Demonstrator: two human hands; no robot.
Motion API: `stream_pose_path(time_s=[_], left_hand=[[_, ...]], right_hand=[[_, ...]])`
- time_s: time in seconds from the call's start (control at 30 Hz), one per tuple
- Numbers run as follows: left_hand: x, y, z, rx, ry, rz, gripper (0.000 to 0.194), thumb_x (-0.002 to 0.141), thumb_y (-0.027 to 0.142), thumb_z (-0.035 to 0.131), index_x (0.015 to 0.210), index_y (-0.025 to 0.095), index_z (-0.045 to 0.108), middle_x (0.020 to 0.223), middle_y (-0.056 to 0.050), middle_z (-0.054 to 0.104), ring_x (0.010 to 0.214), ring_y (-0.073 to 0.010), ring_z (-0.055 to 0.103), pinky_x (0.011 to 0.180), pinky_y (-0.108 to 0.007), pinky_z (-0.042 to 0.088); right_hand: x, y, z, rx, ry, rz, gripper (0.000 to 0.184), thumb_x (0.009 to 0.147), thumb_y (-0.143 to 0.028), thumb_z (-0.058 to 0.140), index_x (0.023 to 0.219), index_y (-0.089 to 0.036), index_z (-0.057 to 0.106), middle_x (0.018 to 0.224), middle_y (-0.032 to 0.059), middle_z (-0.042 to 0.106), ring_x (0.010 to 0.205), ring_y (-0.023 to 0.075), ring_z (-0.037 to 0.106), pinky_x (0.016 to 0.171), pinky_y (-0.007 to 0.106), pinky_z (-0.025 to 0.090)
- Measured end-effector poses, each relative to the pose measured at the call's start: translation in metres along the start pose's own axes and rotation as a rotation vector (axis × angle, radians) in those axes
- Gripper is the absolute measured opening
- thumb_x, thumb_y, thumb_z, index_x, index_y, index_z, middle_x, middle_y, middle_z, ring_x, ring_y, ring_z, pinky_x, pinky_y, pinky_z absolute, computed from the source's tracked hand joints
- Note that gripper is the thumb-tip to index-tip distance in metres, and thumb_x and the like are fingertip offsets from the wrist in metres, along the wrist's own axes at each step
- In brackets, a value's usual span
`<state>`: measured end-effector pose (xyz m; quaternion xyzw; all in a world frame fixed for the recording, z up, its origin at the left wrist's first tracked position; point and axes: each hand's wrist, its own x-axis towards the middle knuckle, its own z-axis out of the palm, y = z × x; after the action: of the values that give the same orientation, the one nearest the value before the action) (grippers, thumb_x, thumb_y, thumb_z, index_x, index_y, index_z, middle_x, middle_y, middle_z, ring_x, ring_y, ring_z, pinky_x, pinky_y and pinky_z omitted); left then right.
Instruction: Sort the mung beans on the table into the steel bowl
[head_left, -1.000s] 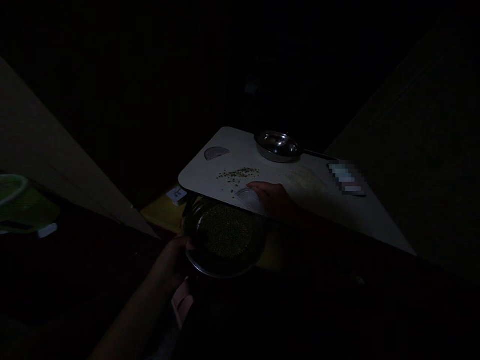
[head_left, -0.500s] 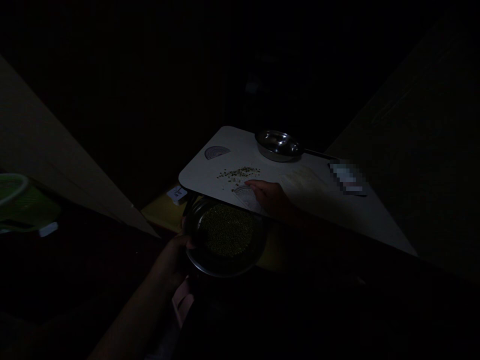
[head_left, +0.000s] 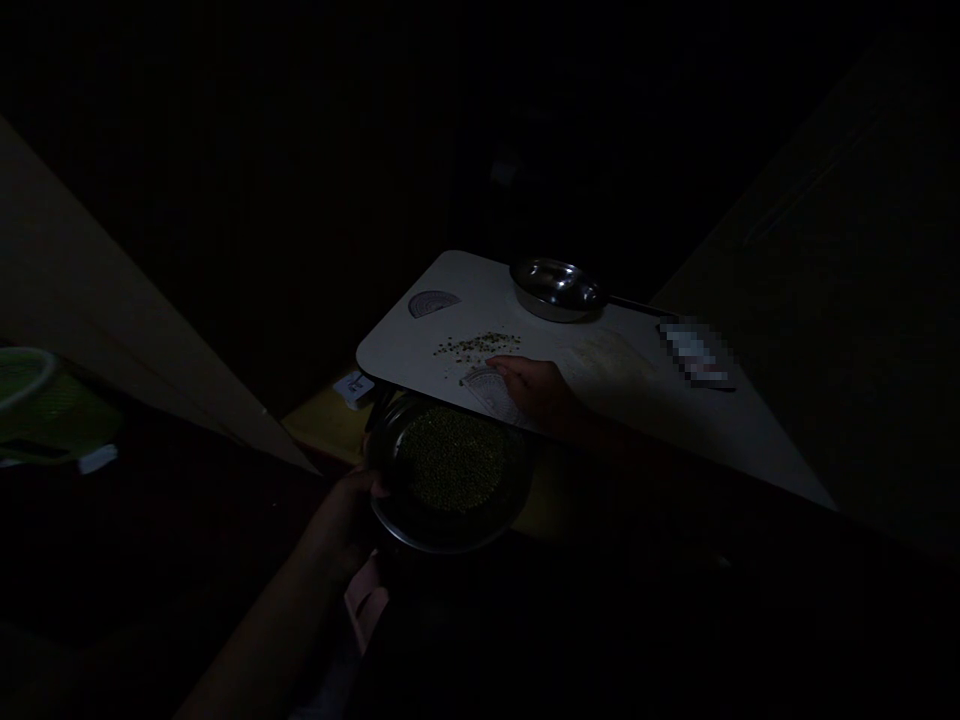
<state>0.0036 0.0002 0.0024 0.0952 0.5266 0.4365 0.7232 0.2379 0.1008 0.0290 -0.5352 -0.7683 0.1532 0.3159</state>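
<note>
A white table (head_left: pixel 675 415) is spanning the middle. At its eight o'clock, the left hand (head_left: pixel 349 515) is gripping the seed-filled bowl (head_left: pixel 431 545), fingers closing on its rim. The steel bowl (head_left: pixel 551 305) is sitting at twelve. The right hand (head_left: pixel 538 388), fingers bunching, is nearing scattered seeds (head_left: pixel 476 348) at nine; its hold I cannot tell.

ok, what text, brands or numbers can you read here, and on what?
No legible text.
Half-circle prints on the table: scale-like marks, too small to read.
White box: dark marking, too small and dim.
Flat item at the table's right: pixelated, unreadable.
</note>
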Motion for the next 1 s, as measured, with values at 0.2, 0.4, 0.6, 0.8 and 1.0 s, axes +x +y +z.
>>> stream_pose_path(time_s=[0.2,0.4,0.6,0.8,1.0], left_hand=[[0.002,-0.003,-0.005,0.013,-0.037,0.032,0.025,0.044,0.005,0.057,0.065,0.017,0.061,0.050,0.001,0.057,0.044,-0.0118,0.050,0.046,-0.024,0.042],[0.002,-0.003,-0.004,0.023,-0.017,0.011,0.020,0.044,0.005,0.056,0.061,0.015,0.061,0.050,-0.001,0.057,0.046,-0.0132,0.052,0.045,-0.024,0.041],[0.000,0.000,0.000,0.027,0.031,0.003,0.019,0.040,0.004,0.056,0.054,0.017,0.056,0.044,0.001,0.053,0.040,-0.0117,0.047,0.041,-0.023,0.038],[-0.001,0.000,-0.001,0.015,-0.003,0.020,0.027,0.042,0.004,0.057,0.065,0.018,0.059,0.051,0.001,0.057,0.047,-0.0133,0.052,0.045,-0.024,0.043],[-0.002,0.000,0.001,0.019,0.000,0.032,0.025,0.041,0.005,0.056,0.062,0.018,0.056,0.048,0.000,0.055,0.043,-0.0137,0.050,0.043,-0.025,0.042]], right_hand=[[-0.002,0.003,0.003,-0.006,0.017,0.003,0.034,0.086,-0.020,0.048,0.108,-0.020,0.074,0.110,0.0068,0.075,0.103,0.0223,0.069,0.095,0.042,0.054],[0.000,0.000,0.011,0.013,0.012,-0.017,0.033,0.087,-0.019,0.049,0.108,-0.024,0.074,0.106,0.0033,0.076,0.100,0.0207,0.070,0.092,0.040,0.055],[0.005,-0.015,0.013,0.109,-0.131,-0.108,0.033,0.088,-0.018,0.047,0.108,-0.018,0.073,0.108,0.0054,0.075,0.100,0.0180,0.070,0.090,0.034,0.055],[0.003,-0.007,0.013,0.022,0.027,0.020,0.035,0.086,-0.017,0.046,0.106,-0.019,0.074,0.107,0.0059,0.076,0.101,0.0190,0.069,0.093,0.035,0.053],[-0.009,-0.002,0.009,-0.104,0.146,0.188,0.040,0.085,-0.020,0.042,0.108,-0.017,0.074,0.109,0.0078,0.075,0.106,0.0230,0.068,0.097,0.037,0.051]])
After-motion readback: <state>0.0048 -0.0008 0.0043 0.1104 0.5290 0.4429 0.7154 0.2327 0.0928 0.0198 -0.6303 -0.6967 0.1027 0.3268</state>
